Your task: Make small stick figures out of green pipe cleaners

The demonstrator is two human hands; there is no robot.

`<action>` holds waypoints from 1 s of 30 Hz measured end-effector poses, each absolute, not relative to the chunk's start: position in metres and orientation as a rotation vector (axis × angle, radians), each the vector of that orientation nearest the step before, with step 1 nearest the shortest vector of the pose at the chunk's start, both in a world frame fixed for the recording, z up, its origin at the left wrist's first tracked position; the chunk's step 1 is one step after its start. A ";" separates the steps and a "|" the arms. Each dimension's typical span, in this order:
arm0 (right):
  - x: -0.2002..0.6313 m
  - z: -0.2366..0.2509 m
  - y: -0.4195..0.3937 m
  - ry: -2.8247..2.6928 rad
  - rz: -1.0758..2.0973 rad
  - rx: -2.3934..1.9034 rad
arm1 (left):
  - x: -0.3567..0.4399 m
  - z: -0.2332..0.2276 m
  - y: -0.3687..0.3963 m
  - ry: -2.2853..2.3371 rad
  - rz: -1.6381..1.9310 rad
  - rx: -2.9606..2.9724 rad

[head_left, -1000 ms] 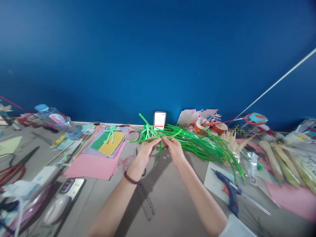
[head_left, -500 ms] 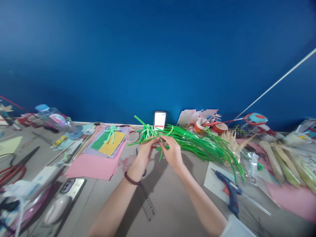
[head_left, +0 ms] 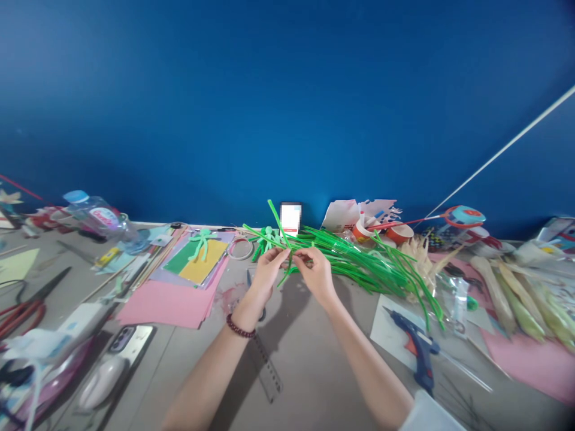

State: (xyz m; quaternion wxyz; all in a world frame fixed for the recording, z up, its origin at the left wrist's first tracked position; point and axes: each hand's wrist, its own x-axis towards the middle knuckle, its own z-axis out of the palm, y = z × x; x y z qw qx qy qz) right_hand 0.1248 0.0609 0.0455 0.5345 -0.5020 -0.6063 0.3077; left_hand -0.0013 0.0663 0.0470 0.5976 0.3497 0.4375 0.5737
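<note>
My left hand and my right hand meet over the middle of the table, and both pinch a bent green pipe cleaner. One end of it sticks up and to the left, while another end hangs down between my fingers. Just behind my hands lies a big bundle of green pipe cleaners in clear wrap, which fans out to the right. A small green pipe-cleaner figure rests behind my left hand. On my left wrist is a dark red bead bracelet.
Pink paper sheets with a green and yellow card lie at the left. Scissors, a phone and a water bottle sit further left. A blue glue gun, corn husks and paper cups are on the right. A clear ruler lies near me.
My hands turned the pipe cleaner: its free end, which pointed left along the table, now points up. The hanging loop between my hands got shorter.
</note>
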 end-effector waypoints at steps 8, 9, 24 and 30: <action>0.132 0.049 0.064 -1.355 0.991 -1.249 | -0.002 0.056 0.064 0.886 1.174 1.056; 0.133 0.051 0.064 -1.310 1.027 -1.238 | -0.003 0.056 0.066 0.892 1.202 1.043; 0.143 0.062 0.064 -1.128 1.492 -1.179 | -0.006 0.072 0.043 1.298 1.294 1.755; 0.147 0.056 0.068 -1.103 1.435 -1.111 | -0.001 0.060 0.045 1.447 1.180 1.968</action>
